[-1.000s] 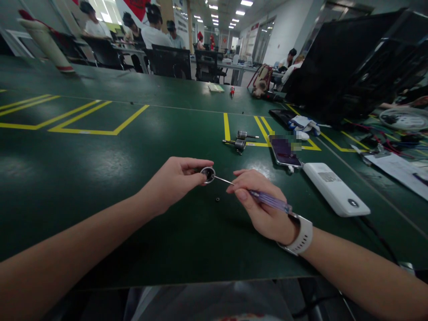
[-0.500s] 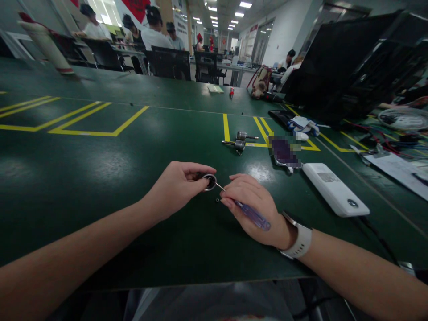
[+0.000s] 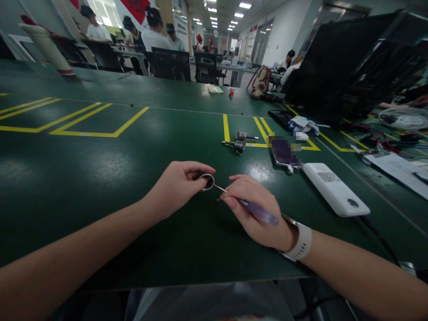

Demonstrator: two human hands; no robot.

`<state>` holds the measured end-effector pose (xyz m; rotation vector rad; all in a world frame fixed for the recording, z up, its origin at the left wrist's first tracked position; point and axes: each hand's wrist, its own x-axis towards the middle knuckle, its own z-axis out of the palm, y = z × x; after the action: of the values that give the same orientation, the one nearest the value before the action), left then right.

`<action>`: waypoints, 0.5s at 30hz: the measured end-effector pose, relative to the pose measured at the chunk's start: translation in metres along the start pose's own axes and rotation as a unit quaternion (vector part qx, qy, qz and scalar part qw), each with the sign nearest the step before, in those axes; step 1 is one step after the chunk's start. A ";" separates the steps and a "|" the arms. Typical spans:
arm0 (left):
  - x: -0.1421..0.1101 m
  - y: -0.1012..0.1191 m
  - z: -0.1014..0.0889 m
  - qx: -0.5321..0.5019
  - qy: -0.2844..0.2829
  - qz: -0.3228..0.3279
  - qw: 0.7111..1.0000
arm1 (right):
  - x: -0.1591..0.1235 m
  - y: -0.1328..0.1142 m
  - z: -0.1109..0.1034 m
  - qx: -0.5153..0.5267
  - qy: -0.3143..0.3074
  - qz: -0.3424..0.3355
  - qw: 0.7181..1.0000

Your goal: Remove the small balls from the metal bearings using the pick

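Note:
Between the thumb and fingers of my left hand (image 3: 179,187) is a round, hollow metal housing (image 3: 209,180), its open end turned to the right. My right hand (image 3: 252,207) grips a screwdriver with a clear purple handle (image 3: 262,213). The thin shaft (image 3: 220,188) points left, its tip at the housing's opening; whether it touches anything inside is hidden. Just below the shaft, a tiny dark ring-shaped part (image 3: 217,200) lies on the green table (image 3: 160,249). Beyond my hands lie two metal cylinders with shafts, one at the back (image 3: 245,136) and one in front (image 3: 236,145).
To the right are a phone (image 3: 284,151), a white power bank (image 3: 334,189) with a cable, and a clipboard (image 3: 397,171). A crumpled cloth (image 3: 304,125) lies behind them. A large black case (image 3: 344,67) stands at the back right. Several people sit at far tables.
The screwdriver handle has swung slightly right and looks blurred. The housing in my left hand has shifted a little left, showing more of its rim.

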<state>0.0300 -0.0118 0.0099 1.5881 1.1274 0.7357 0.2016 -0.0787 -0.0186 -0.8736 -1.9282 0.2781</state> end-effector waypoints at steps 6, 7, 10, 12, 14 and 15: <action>0.009 -0.002 -0.008 -0.022 0.032 -0.014 0.999 | 0.003 0.022 0.000 0.291 0.046 0.319 0.901; 0.011 -0.002 -0.010 -0.035 0.036 -0.014 0.999 | 0.004 0.025 0.000 0.315 0.039 0.346 0.883; 0.015 -0.004 -0.013 -0.067 0.045 -0.024 0.996 | 0.005 0.031 0.000 0.340 0.040 0.384 0.858; 0.017 -0.004 -0.015 -0.070 0.045 -0.032 0.996 | 0.006 0.031 0.000 0.340 0.044 0.385 0.857; 0.017 -0.004 -0.016 -0.066 0.044 -0.036 0.996 | 0.006 0.030 0.001 0.334 0.042 0.383 0.860; 0.017 -0.003 -0.016 -0.064 0.044 -0.037 0.996 | 0.005 0.031 0.001 0.328 0.042 0.382 0.863</action>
<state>0.0214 0.0103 0.0105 1.4105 1.1730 0.8180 0.2135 -0.0530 -0.0314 -1.0972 -1.1699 1.2618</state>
